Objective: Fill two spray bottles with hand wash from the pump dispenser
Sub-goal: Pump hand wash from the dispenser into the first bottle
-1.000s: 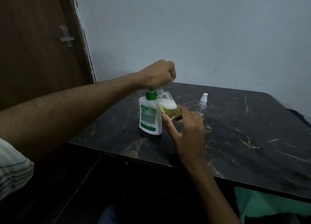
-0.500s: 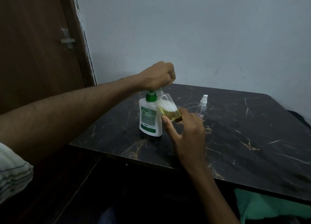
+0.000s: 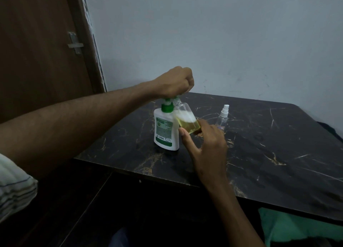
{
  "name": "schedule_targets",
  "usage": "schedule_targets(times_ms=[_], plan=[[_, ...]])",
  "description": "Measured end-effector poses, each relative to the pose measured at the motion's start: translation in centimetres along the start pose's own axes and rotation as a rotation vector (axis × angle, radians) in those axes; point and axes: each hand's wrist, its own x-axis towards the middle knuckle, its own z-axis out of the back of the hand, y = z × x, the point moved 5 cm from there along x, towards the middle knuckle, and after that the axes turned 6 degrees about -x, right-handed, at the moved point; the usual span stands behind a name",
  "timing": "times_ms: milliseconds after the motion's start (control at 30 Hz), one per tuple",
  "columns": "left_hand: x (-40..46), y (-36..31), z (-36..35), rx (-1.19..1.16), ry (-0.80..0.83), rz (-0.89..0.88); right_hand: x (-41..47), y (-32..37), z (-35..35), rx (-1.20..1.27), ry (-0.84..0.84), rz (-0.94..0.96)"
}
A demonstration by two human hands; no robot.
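Note:
A white pump dispenser point(image 3: 165, 131) with a green collar and label stands on the black marble table point(image 3: 278, 153). My left hand point(image 3: 176, 82) is a closed fist over its pump head, which is hidden beneath it. My right hand point(image 3: 206, 146) holds a clear bottle point(image 3: 186, 119) tilted, its open neck up under the pump spout. Yellow-green liquid with white foam on top sits in the bottle's lower part. A second clear spray bottle point(image 3: 223, 116) with a white sprayer cap stands upright to the right, apart from both hands.
The table's front edge point(image 3: 148, 174) runs diagonally below the hands. A brown door point(image 3: 42, 48) with a metal latch stands at the left, and a pale wall point(image 3: 204, 38) rises behind the table. Green cloth point(image 3: 300, 226) shows under the table at bottom right.
The left fist has risen a little and more of the green pump collar shows. The right hand and the tilted bottle have stayed in place.

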Motion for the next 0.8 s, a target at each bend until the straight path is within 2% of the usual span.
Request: schedule_targets(times_ms=[800], plan=[[0.13,0.24,-0.10,-0.010,0.017,-0.002,0.02,0.08,-0.06,0.004,-0.011,0.018]])
